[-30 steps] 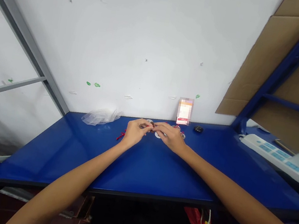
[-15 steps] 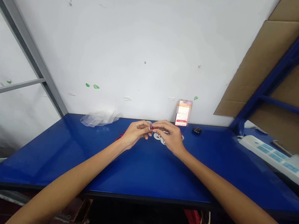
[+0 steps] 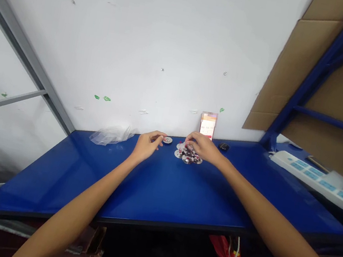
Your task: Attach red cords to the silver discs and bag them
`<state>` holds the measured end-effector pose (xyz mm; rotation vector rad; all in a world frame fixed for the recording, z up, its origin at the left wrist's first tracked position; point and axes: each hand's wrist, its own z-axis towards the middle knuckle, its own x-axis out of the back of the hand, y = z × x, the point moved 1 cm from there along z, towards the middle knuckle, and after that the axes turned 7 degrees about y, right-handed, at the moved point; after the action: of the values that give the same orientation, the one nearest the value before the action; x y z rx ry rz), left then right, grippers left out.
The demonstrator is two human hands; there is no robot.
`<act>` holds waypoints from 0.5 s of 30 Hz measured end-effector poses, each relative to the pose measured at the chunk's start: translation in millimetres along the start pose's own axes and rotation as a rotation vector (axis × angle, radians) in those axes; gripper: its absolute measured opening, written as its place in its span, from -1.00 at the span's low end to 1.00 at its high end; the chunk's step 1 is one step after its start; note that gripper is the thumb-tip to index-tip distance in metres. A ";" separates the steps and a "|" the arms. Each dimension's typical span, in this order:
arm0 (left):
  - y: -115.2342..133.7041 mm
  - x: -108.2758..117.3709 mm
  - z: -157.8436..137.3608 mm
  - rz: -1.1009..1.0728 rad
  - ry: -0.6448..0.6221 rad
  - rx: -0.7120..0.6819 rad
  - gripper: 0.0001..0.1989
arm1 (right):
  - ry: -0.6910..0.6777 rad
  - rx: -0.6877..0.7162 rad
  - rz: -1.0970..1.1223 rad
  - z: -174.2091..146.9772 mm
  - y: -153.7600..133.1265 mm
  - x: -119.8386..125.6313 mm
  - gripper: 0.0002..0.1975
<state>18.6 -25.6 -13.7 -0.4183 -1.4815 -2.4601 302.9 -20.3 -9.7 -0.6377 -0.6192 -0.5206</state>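
Note:
My left hand [image 3: 148, 145] is just above the blue table, fingers curved and thumb apart from the fingertips, with nothing plainly held. Beside its fingertips lies a single round metal disc [image 3: 167, 140] with a pale rim. My right hand [image 3: 203, 146] reaches over a heap of similar metal discs [image 3: 187, 159] with small red parts standing up from them. Its thumb and fingers close round one of the discs [image 3: 190, 148] at the top of the heap; the fingers partly hide it.
A phone [image 3: 207, 128] with a lit screen leans against the white wall behind the heap. A small black object [image 3: 223, 146] lies to its right, and a white power strip [image 3: 317, 179] farther right. Clear plastic film [image 3: 111, 134] lies at the back left of the blue table [image 3: 160, 197].
My hands were together, fingertips meeting round a small part; now they are apart. The left has moved left, and the right is at the heap, which shows more fully. The view has shifted slightly.

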 end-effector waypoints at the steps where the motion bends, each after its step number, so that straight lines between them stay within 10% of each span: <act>1: 0.6 5.2 1.7 0.087 0.005 -0.042 -0.68 | -0.021 -0.014 -0.022 -1.2 4.4 -2.1 -0.86; 6: -0.4 40.1 14.3 0.624 -0.113 -0.238 -0.69 | -0.038 -0.039 -0.113 -5.3 17.5 -7.0 -0.83; 15: -24.7 95.4 29.9 0.772 -0.365 0.000 -0.74 | -0.038 -0.029 -0.154 -5.6 20.0 -0.2 -0.90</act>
<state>-75.1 6.8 13.9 -1.2245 -1.1189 -1.8168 317.0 -10.2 -21.0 -0.6312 -0.7013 -0.6631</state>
